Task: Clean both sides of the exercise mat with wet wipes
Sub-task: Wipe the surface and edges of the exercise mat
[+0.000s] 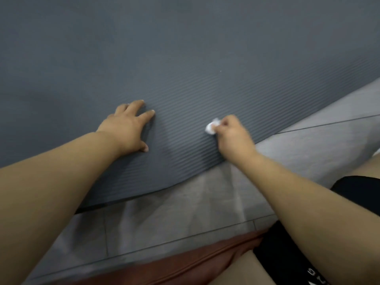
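nearest the camera, bare thighs and black shorts [287, 256] with white lettering show at the lower right. a reddish-brown cushion [185, 264] lies along the bottom edge just beside them. beyond it runs a strip of floor [164, 219], laid in large pale grey tiles with thin dark grout lines. the tiles are matte and crossed by faint shadows. the same tiling shows again at the right, past the mat's edge.

the mat [185, 58] lies flat on the floor and fills most of the view from the middle to the top. it is dark blue-grey, with fine parallel ribs across its surface. its near edge runs in a curve across the picture and shows a thin dark side. both bare forearms reach over the floor onto it.

the left hand [125, 128] rests palm down on the mat near that edge, fingers straight and spread, thumb out, holding nothing. apart from it to the right, the right hand [232, 134] has its fingers curled and pinches a small crumpled white wipe [211, 127]. the wipe touches the ribbed surface. farther off the ribs blur into a smooth grey, and a tiny pale speck [220, 71] sits on the mat.
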`<action>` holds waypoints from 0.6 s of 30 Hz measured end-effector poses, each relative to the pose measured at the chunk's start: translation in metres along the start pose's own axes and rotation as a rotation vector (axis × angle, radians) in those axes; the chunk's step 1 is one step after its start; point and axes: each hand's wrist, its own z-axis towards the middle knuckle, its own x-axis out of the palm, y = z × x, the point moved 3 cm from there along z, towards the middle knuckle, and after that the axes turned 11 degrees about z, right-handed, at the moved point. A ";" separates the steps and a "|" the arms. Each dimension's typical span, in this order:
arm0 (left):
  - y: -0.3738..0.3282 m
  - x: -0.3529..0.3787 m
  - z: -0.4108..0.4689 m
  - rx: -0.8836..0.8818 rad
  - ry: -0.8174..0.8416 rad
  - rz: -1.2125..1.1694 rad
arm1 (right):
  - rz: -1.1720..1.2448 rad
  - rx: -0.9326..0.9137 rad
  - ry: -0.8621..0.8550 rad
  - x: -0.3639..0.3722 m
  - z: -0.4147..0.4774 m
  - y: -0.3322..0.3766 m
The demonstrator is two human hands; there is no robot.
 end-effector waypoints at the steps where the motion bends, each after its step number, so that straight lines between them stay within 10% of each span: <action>1: 0.001 0.003 0.001 -0.025 0.025 -0.016 | -0.030 0.120 -0.130 -0.012 0.008 -0.019; 4: 0.004 0.008 0.006 -0.039 0.069 -0.060 | 0.011 0.287 -0.220 -0.019 0.013 -0.020; 10: 0.006 0.005 0.006 -0.013 0.072 0.000 | 0.075 -0.326 0.542 0.046 -0.035 0.104; 18: 0.010 -0.002 0.010 0.022 0.086 0.089 | -0.034 0.265 -0.160 -0.028 0.053 -0.032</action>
